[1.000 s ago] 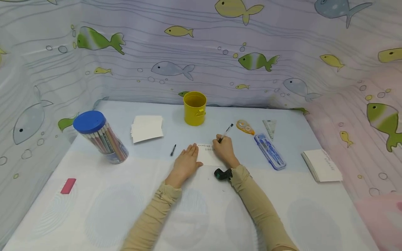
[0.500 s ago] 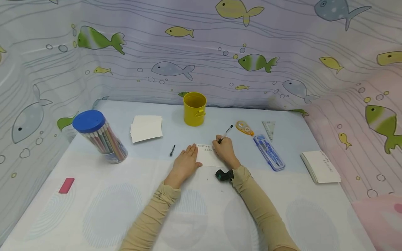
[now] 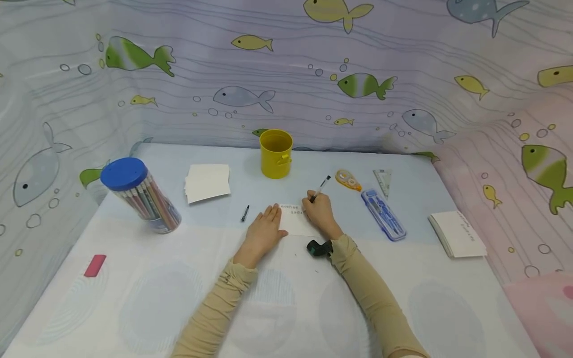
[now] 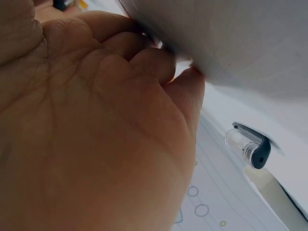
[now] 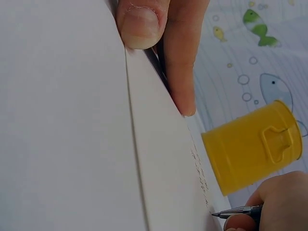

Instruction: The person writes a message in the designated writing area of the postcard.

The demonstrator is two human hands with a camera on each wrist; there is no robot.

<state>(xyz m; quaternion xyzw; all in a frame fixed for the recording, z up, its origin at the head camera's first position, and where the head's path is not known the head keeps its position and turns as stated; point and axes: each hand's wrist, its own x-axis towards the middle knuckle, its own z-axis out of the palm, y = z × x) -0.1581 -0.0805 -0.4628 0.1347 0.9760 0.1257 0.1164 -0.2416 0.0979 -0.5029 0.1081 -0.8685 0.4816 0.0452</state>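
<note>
Lengthening handwriting on card (image 3: 296,222)

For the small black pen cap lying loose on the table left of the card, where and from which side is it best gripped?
Pinch the small black pen cap across its narrow middle, coming from straight above. It lies flat and slim on the pale tablecloth, alone, apart from the left hand, so probably only its long sides offer a grip.
</note>
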